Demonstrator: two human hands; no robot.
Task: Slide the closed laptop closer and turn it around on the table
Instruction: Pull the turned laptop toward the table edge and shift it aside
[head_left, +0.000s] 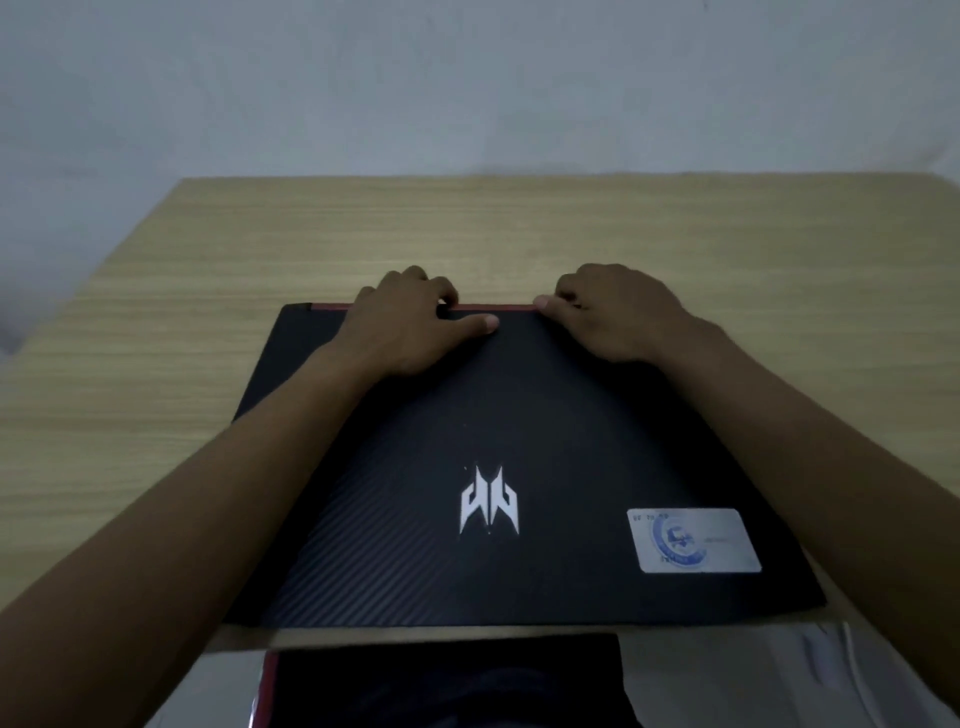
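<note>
Item: closed laptop (498, 457), one unit. Handling, as judged: rigid slab, probably fairly heavy; the flat base should slide on smooth wood without lifting, though the lid looks prone to scuffs. Best hold appears to be the far edge for pulling, then opposite corners for turning. Appearance: black lid with fine diagonal ribbing, a white angular emblem (490, 501) near the middle, a pale rectangular sticker (693, 540) with a blue round mark at the lid's near right corner, a red strip (493, 307) along its far edge. Position: flat on the wooden table (519, 234), its near edge just short of the table's near edge. Left hand (410, 325): fingers curled over the laptop's far edge, thumb flat on the lid. Right hand (608, 317): likewise hooked over the far edge, just beside the left. Below the laptop's near edge, off the table: a dark, red-edged object (447, 680), unidentified
</note>
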